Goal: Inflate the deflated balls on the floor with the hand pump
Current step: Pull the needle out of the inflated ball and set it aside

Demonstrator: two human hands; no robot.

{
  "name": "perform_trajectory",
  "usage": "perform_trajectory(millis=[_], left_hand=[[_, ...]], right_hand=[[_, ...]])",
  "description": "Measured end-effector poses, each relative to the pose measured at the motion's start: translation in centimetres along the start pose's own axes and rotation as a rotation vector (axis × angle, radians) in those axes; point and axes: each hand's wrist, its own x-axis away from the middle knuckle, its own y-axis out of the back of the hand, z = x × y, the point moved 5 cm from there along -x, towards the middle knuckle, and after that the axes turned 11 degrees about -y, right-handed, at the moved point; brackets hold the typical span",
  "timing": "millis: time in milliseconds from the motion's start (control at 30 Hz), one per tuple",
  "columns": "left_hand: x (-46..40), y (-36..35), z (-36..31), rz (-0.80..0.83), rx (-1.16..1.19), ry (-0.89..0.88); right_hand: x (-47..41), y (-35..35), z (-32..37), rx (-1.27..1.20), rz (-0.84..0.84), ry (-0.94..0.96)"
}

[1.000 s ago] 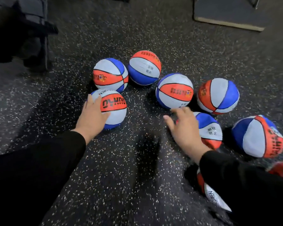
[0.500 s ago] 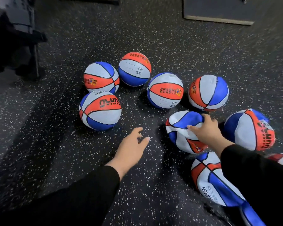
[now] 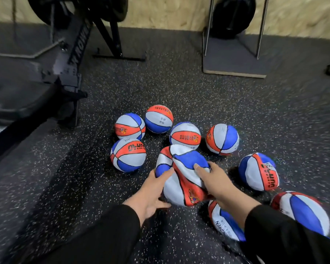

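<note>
A crumpled, deflated red, white and blue ball [image 3: 181, 172] is held between both hands just above the speckled floor. My left hand [image 3: 152, 191] cups its left side, fingers spread along the skin. My right hand [image 3: 215, 181] grips its right side, fingers pressed into the blue panel. Several round balls of the same colours lie behind it, such as one marked in black letters [image 3: 129, 154] and one with a red band [image 3: 185, 136]. Two more flat balls [image 3: 225, 223] [image 3: 303, 212] lie beside my right sleeve. No pump is in view.
A black exercise machine frame [image 3: 69, 60] stands at the left. A metal stand on a grey base [image 3: 234, 61] holds a black ball near the wall. Another ball [image 3: 259, 171] lies at the right. Speckled rubber floor [image 3: 198, 96] stretches behind the balls.
My left hand left the round ball at the left and came across to the deflated ball. My right hand pulled that ball toward me and lifted it. The camera tilted up.
</note>
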Motion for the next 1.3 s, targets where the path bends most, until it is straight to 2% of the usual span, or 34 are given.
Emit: perform_trajectory(millis=[133,233,300,400,633,900,1033,1300], left_hand=[[6.8,-1.5,-5.2,-0.068,-0.141,-0.213],[12.3,-2.6,-8.4,-0.146,-0.218,-0.365],[15.5,-3.3,-9.3,-0.155,-0.193,-0.414],[19.2,-4.4,-9.8,-0.131,-0.191,-0.469],[21.8,-6.9,-10.6,0.146,-0.126,-0.553],[21.4,-7.3,-12.0,0.110,-0.127,-0.613],[20.5,-6.9,-12.6,0.072,-0.130,-0.648],[19.2,-6.7,-13.0,0.153,-0.066,-0.627]], right_hand=[[8.1,3.7,3.4,0.073,0.001,0.094],[15.7,6.5,5.5,-0.020,0.062,0.165],[20.4,7.6,6.2,-0.091,0.181,0.199],[23.9,9.0,5.6,-0.029,0.155,0.308],[25.1,11.4,3.7,-0.215,-0.019,0.302],[22.7,12.0,4.5,-0.173,-0.057,0.293],[21.2,11.7,5.0,-0.218,0.007,0.291],[21.0,12.4,6.0,-0.307,0.041,0.325]])
